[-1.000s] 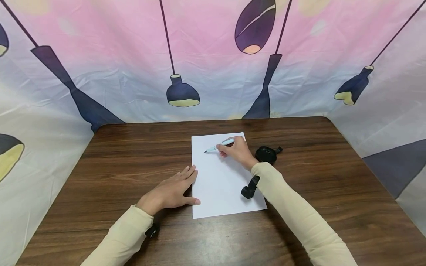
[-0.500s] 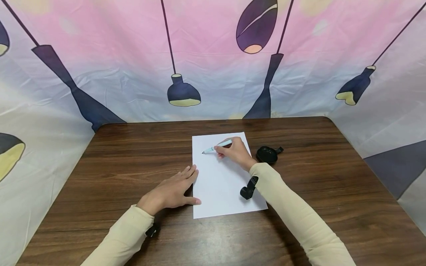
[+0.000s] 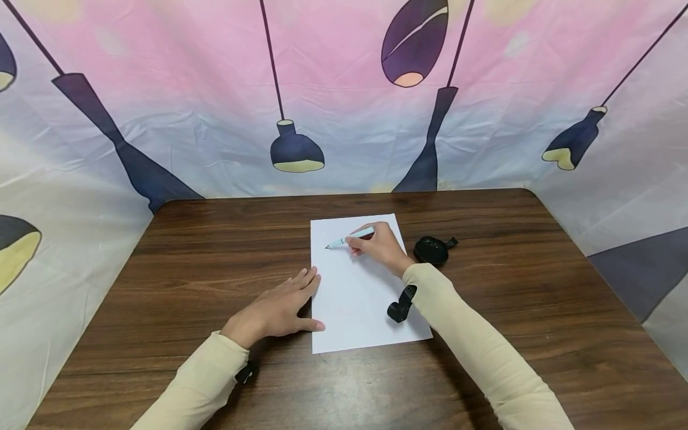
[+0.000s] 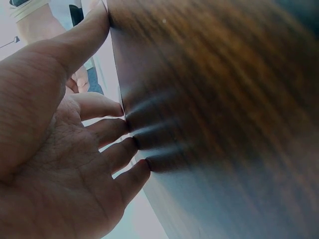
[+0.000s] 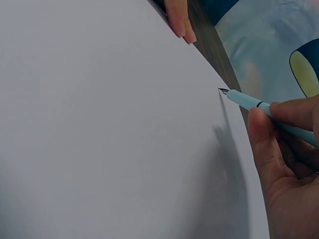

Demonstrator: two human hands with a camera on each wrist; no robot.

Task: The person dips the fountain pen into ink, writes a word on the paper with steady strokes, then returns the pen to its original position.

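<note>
A white sheet of paper (image 3: 349, 298) lies on the brown wooden table. My right hand (image 3: 378, 243) pinches a light blue fountain pen (image 3: 360, 233) between thumb and fingers, over the sheet's upper part. In the right wrist view the metal nib of the fountain pen (image 5: 241, 98) meets the paper (image 5: 124, 99) close to its edge, beside the right hand (image 5: 289, 149). The left hand (image 3: 279, 307) rests with spread, fairly straight fingers at the sheet's left edge, thumb tip on the paper. Its palm and fingertips on the tabletop show in the left wrist view, left hand (image 4: 75, 149).
A round black object (image 3: 431, 249) with a short tab lies just right of the sheet, beside the right wrist. Black wrist cameras (image 3: 400, 306) sit on both sleeves. Behind the table (image 3: 215, 251) hangs a fabric backdrop (image 3: 344, 89) with printed lamps.
My right hand and the fountain pen have shifted slightly left, mostly in the first half second. The left hand and the paper keep their places.
</note>
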